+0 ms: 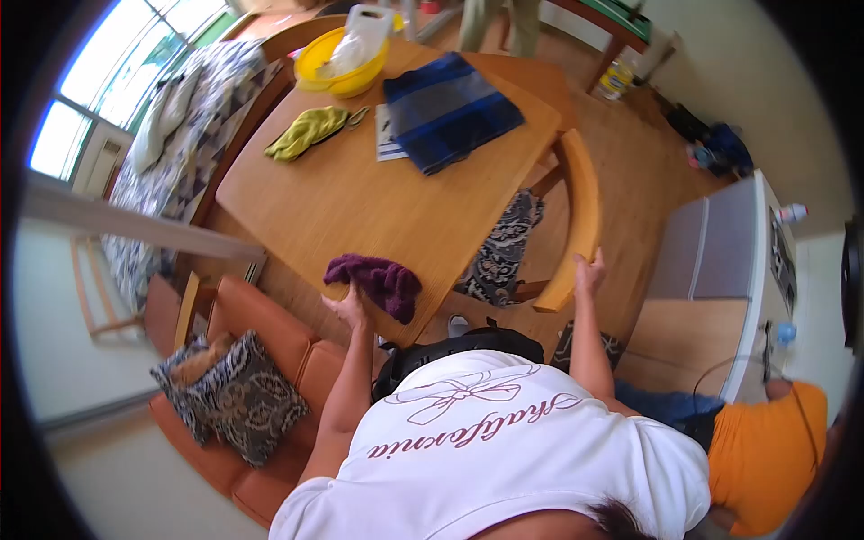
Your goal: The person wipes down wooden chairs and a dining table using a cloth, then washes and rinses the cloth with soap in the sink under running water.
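Note:
At the near left corner of the wooden table (360,207), my left hand (347,310) grips the edge, its thumb up against a purple cloth (382,277). The cloth lies crumpled on the tabletop. My right hand (589,270) is closed around the end of the curved wooden backrest of a chair (580,207), at the table's right side. A dark patterned cushion (504,247) covers the chair's seat. Farther up the table are a folded blue checked cloth (450,108), a paper (389,135) under it, and a yellow-green cloth (309,132).
A yellow basin (346,79) with a white board and plastic bag stands at the table's far end. An orange sofa (270,310) with patterned cushions (243,396) is on the left. Cabinets (706,243) stand right. A person in orange (765,450) bends close by; another person's legs (499,25) show beyond.

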A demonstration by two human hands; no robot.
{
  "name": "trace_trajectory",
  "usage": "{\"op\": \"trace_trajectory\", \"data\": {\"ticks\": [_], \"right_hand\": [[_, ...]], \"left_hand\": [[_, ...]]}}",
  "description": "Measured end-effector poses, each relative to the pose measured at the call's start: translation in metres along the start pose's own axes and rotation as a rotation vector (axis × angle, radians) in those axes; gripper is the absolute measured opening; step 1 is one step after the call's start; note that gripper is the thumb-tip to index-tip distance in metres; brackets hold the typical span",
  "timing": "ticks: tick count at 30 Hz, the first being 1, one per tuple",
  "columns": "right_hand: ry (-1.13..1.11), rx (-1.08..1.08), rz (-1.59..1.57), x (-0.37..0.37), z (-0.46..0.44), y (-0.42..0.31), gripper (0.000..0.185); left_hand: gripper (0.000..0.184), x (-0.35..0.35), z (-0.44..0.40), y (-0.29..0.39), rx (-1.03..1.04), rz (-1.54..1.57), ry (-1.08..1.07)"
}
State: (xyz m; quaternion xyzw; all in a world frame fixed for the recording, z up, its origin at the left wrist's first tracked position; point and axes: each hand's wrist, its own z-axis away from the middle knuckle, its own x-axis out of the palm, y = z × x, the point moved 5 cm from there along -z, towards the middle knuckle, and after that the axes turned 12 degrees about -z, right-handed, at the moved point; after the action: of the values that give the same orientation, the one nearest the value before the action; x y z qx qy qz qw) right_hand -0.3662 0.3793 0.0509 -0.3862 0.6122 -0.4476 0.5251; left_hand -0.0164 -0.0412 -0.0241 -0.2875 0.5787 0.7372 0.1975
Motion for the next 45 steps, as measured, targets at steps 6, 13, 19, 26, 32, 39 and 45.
{"op": "trace_trajectory", "data": {"ticks": [6,13,19,26,32,39,45], "right_hand": [[-0.113,-0.052,-0.082,0.011,-0.104,0.047,0.049],[-0.162,0.040,0.165,0.000,-0.091,0.052,0.066],[-0.250,0.088,-0.084,0.004,-0.059,0.026,0.075],[-0.299,0.027,0.127,0.007,-0.051,0.029,0.074],[-0.259,0.035,0.292,0.004,-0.041,0.017,0.067],[-0.247,0.096,0.354,0.005,-0.063,0.051,0.071],[-0.238,0.108,0.387,0.004,-0.081,0.065,0.073]], "left_hand": [[0.087,0.022,-0.019,-0.008,-0.042,0.225,-0.053],[0.101,-0.035,0.006,0.012,0.003,0.050,-0.097],[0.072,-0.043,0.073,-0.005,-0.200,0.487,-0.784],[0.073,-0.011,0.076,-0.043,-0.432,0.042,-0.515],[0.083,-0.012,0.079,-0.041,-0.404,0.012,-0.488],[0.080,-0.022,0.085,-0.031,-0.492,0.007,-0.460],[0.080,-0.027,0.108,-0.015,-0.490,0.065,-0.473]]}}
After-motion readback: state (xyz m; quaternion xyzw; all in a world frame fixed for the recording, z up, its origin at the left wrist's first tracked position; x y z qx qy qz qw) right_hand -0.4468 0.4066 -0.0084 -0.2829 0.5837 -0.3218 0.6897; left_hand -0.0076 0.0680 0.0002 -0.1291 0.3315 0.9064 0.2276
